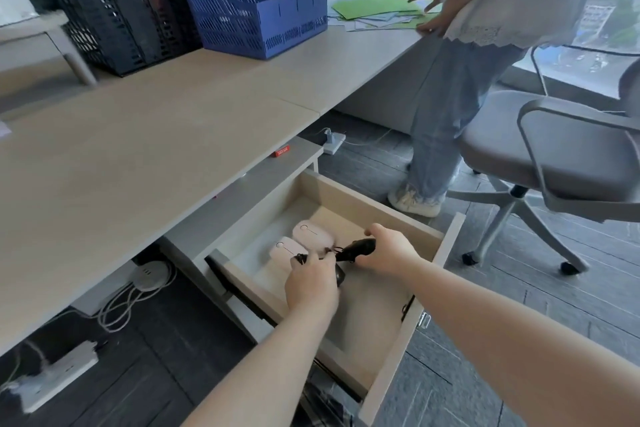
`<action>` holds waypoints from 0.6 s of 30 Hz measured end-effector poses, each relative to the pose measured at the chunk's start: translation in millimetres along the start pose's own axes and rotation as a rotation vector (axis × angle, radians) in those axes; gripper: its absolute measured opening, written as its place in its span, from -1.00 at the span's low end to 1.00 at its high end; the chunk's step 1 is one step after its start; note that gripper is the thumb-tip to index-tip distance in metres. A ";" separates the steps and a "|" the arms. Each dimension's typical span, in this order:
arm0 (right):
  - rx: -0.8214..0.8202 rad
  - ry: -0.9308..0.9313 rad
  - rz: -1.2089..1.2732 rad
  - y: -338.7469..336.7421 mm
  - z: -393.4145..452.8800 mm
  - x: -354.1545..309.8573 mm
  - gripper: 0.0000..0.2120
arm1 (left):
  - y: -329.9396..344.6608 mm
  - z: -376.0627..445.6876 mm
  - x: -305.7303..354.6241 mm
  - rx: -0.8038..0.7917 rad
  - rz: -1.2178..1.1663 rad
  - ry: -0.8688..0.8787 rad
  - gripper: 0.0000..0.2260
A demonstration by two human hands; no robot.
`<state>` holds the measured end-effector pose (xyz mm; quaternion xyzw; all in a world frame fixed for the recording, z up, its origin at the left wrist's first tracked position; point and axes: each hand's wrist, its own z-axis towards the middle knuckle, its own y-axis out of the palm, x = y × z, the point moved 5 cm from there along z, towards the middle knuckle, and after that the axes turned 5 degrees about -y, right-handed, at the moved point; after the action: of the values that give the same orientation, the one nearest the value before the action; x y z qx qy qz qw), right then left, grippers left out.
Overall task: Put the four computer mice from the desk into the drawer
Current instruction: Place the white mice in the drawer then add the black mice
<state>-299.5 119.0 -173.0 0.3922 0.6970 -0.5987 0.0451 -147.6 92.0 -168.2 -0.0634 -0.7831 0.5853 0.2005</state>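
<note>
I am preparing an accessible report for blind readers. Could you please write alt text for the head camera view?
Two bare hands lower black corded mice into an open drawer under a desk: the left hand holds one black mouse, the right hand another. Two pale pink mice already lie inside, side by side.
</note>
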 end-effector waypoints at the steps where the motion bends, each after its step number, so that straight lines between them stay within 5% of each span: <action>1: -0.017 -0.005 -0.016 3.1 2.6 1.5 -0.38 | 4.0 0.5 1.2 0.006 0.017 0.008 -0.64; 11: -0.115 -0.059 -0.173 29.9 22.8 -6.0 -0.50 | 48.5 8.5 10.2 -0.082 0.053 0.002 -0.62; 18: -0.178 -0.107 -0.200 38.5 28.1 -3.4 -0.31 | 66.2 17.0 1.1 -0.312 -0.068 -0.088 -0.12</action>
<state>-285.5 92.0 -209.9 0.2827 0.7795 -0.5560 0.0571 -164.1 97.5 -234.2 -0.0412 -0.8741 0.4518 0.1735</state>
